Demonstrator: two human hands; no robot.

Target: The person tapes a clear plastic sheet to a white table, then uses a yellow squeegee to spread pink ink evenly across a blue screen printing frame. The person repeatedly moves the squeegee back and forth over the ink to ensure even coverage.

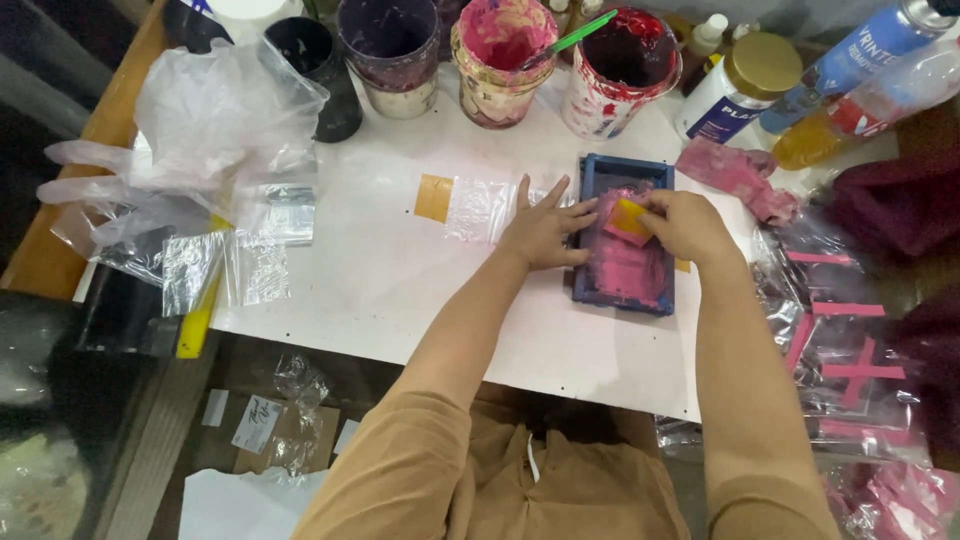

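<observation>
A small blue-framed printing screen (pixel 592 175) smeared with pink ink lies on the white table (pixel 380 280). My left hand (pixel 545 230) rests flat with fingers spread on the screen's left edge, pressing it down. My right hand (pixel 688 225) grips a small yellow squeegee (pixel 628 216) coated in pink ink, pressed onto the mesh near the screen's upper middle. Next to my left hand, a clear plastic piece (pixel 478 208) and an orange tab (pixel 433 197) lie on the table.
Ink-stained paint pots (pixel 495 60) and a red one (pixel 620 70) line the back, beside bottles (pixel 740 85). A pink rag (pixel 735 175) lies right of the screen. Clear plastic bags (pixel 215 130) pile at left; printed bags with pink marks (pixel 840 340) at right.
</observation>
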